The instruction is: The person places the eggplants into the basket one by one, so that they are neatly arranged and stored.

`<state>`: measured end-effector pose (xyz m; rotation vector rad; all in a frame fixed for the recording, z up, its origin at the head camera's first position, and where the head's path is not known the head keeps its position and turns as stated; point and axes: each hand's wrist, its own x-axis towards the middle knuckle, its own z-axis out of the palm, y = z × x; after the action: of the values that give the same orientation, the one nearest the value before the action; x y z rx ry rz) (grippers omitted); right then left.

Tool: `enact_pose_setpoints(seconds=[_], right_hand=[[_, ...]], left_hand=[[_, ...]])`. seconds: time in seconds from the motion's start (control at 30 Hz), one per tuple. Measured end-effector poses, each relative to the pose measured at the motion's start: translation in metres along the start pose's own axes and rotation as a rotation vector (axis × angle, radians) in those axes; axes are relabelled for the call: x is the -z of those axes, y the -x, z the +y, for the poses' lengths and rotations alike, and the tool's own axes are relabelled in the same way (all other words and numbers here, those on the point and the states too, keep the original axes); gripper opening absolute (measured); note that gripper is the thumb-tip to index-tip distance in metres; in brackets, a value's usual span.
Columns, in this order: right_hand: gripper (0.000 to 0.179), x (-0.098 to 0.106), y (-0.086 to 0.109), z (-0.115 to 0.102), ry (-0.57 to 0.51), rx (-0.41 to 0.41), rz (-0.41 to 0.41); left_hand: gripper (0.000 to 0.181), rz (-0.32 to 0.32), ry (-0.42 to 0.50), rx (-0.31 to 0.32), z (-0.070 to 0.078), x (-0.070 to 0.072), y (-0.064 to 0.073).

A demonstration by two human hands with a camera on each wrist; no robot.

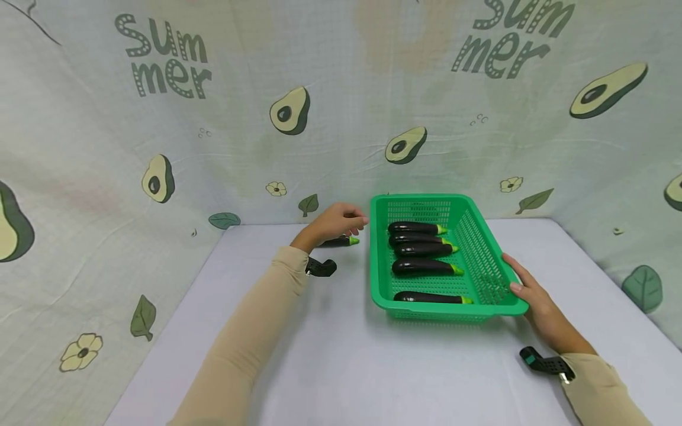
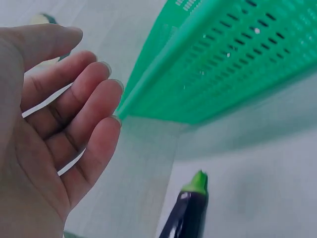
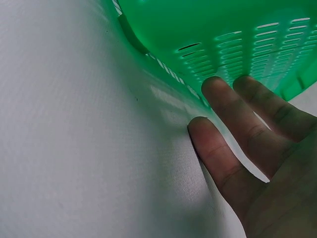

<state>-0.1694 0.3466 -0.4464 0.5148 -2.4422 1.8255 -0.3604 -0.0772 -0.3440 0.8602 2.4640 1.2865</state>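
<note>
Several dark eggplants (image 1: 426, 267) with green stem ends lie crosswise in a green plastic basket (image 1: 495, 310) with slotted walls. My left hand (image 1: 334, 222) is left of the basket, its fingers loosely bent and holding nothing. Below it, another eggplant (image 1: 338, 241) lies on the table, partly covered by the hand; its stem end shows in the left wrist view. At the basket's right side, my right hand (image 1: 540, 307) holds the rim, thumb over the top. Its other fingers (image 3: 237, 126) reach along the outer wall in the right wrist view.
The basket stands on a white-covered table (image 1: 341, 367), toward the back. Behind the table hangs a pale cloth (image 1: 341, 71) printed with avocados, leaves and lettering. A black strap mount (image 1: 321, 268) sits on the left wrist, another (image 1: 546, 362) on the right.
</note>
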Motion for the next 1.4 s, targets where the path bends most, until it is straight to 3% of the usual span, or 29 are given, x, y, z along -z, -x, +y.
enact_pose_setpoints(seconds=[0.23,0.47,0.67,1.07,1.4], right_hand=[[0.058,0.001,0.001,0.003,-0.025,0.015,0.0],[0.058,0.002,0.0,0.003,-0.006,-0.01,0.009],[0.057,0.002,-0.001,0.004,-0.019,-0.006,0.015],[0.058,0.001,0.001,0.006,-0.015,-0.025,0.022],[0.058,0.001,-0.002,0.006,0.012,-0.042,0.027]], left_hand=[[0.024,0.019,0.073,0.047,-0.021,0.01,0.007],[0.027,0.096,0.22,0.08,-0.047,0.019,0.015],[0.03,0.163,0.26,0.11,-0.069,0.022,0.015],[0.034,0.354,0.247,0.175,-0.102,0.032,0.023],[0.036,0.397,0.093,0.221,-0.123,0.028,0.021]])
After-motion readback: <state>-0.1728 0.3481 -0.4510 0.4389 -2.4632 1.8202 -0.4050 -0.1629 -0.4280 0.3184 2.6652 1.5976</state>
